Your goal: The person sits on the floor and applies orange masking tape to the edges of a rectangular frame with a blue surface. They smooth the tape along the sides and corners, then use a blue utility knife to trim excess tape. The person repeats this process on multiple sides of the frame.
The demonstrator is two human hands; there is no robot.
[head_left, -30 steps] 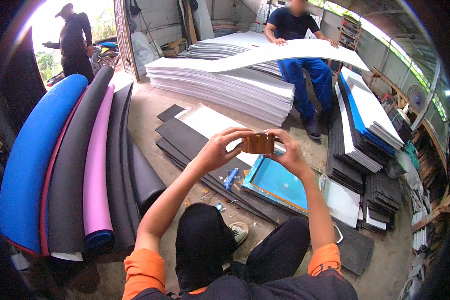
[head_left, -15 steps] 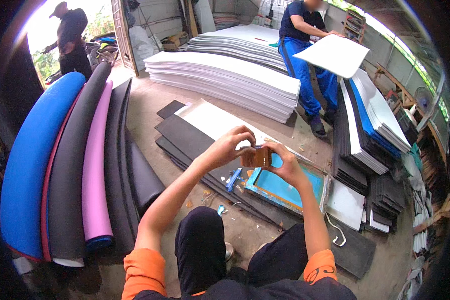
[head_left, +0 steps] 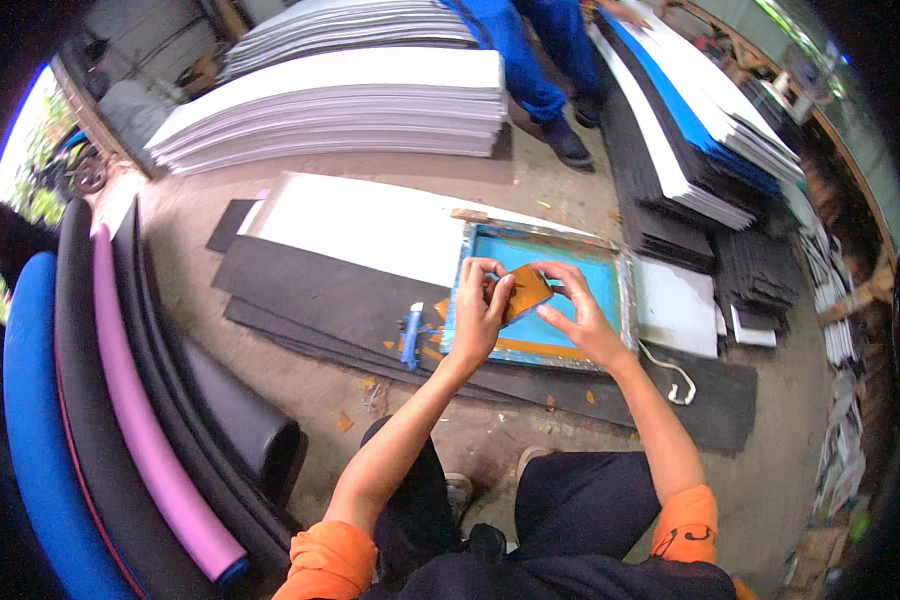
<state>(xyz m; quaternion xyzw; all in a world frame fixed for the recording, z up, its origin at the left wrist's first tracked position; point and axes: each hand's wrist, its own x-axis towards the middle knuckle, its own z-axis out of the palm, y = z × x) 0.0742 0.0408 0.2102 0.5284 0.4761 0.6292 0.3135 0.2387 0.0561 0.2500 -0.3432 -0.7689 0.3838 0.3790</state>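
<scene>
Both my hands hold a glossy orange-brown roll of packing tape [head_left: 526,292] between them, above a wooden-edged screen frame [head_left: 627,300] with blue mesh. My left hand [head_left: 481,305] is closed with bent fingers on the tape's left side. My right hand [head_left: 580,315] pinches the right side with thumb and fingers. Strips of the same brown colour run along the frame's near inner edge. A blue-handled utility knife [head_left: 410,337] lies left of the frame on dark foam sheets [head_left: 310,285].
Rolled foam sheets, including a pink roll [head_left: 150,410] and a blue roll [head_left: 45,400], stand at left. White sheets [head_left: 330,105] are stacked behind; more stacks [head_left: 700,150] are at right. Another person's legs [head_left: 535,60] are at the back. A white cord [head_left: 675,375] lies beside the frame.
My view has tilted down and shifted right. My hands have lowered over the screen frame, still gripping the tape, which is turned to another angle.
</scene>
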